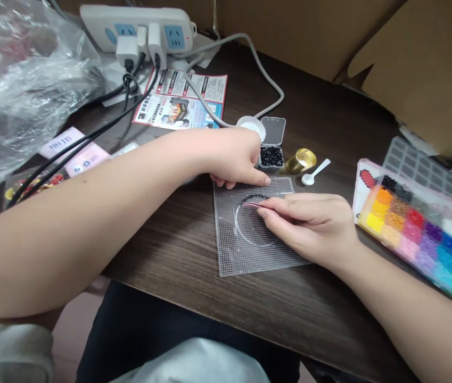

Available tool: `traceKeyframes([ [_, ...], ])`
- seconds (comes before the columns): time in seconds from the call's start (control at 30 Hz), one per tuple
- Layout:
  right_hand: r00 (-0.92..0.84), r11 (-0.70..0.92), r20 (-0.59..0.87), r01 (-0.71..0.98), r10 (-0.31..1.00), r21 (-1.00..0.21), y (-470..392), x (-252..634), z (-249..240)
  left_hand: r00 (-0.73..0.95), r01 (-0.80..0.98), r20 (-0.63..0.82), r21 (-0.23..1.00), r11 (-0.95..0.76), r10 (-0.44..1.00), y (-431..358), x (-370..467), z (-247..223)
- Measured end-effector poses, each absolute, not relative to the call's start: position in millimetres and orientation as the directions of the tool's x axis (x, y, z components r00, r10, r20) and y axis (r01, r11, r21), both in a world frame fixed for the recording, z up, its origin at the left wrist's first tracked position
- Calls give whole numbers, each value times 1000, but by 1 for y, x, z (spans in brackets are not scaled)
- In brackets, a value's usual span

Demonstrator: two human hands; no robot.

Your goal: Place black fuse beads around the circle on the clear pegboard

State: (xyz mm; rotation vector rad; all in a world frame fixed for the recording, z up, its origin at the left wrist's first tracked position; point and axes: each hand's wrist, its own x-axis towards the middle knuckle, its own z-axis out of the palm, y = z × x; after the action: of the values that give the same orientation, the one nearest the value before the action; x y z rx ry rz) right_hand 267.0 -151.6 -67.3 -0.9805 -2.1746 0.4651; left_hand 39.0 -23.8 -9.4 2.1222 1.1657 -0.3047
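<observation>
My left hand [239, 151] reaches over the far edge of a clear square pegboard [228, 255]. One finger is stretched out at the board's top edge, and the others curl under. My right hand [315, 226] pinches a pair of reddish tweezers [253, 205], whose tips point left over the board. A light ring outline [237, 226] shows on the board, and a short arc of black beads [252, 197] runs along its top. Whether the tweezers hold a bead is too small to tell. Just behind the board is a small open box of black beads [271, 156].
A gold cup [301, 160] and white spoon [315, 173] stand behind my right hand. To the right lies a bead case [421, 234] of many colours. Plastic wrap [30, 80], a power strip [138, 29], cables and a printed leaflet [181, 101] occupy the back left.
</observation>
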Motion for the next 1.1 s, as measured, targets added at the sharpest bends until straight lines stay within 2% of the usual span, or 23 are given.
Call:
traceKeyframes([
  [0.17,-378,588,451,527,809,-613,-155,271,-65,553,825,-505,446,-348,663,-25,39,-8],
  [0.33,-261,518,450,508,854,-688,-155,281,-65,530,824,-505,497,-272,681,-29,33,0],
  [0.5,-322,496,381,483,867,-721,-150,291,-64,463,867,-572,452,-211,677,-24,27,2],
  [0.6,-393,485,317,471,863,-737,-146,296,-61,480,864,-606,453,-220,635,-18,23,-1],
  [0.73,-557,518,255,386,790,-763,-139,300,-53,481,870,-619,423,-252,621,-9,21,-4],
  [0.87,-608,497,223,328,762,-803,-133,299,-47,414,903,-665,386,-188,622,-5,23,-5],
  [1.1,-610,492,231,302,758,-817,-133,297,-49,488,862,-643,461,-211,590,-7,23,-4],
])
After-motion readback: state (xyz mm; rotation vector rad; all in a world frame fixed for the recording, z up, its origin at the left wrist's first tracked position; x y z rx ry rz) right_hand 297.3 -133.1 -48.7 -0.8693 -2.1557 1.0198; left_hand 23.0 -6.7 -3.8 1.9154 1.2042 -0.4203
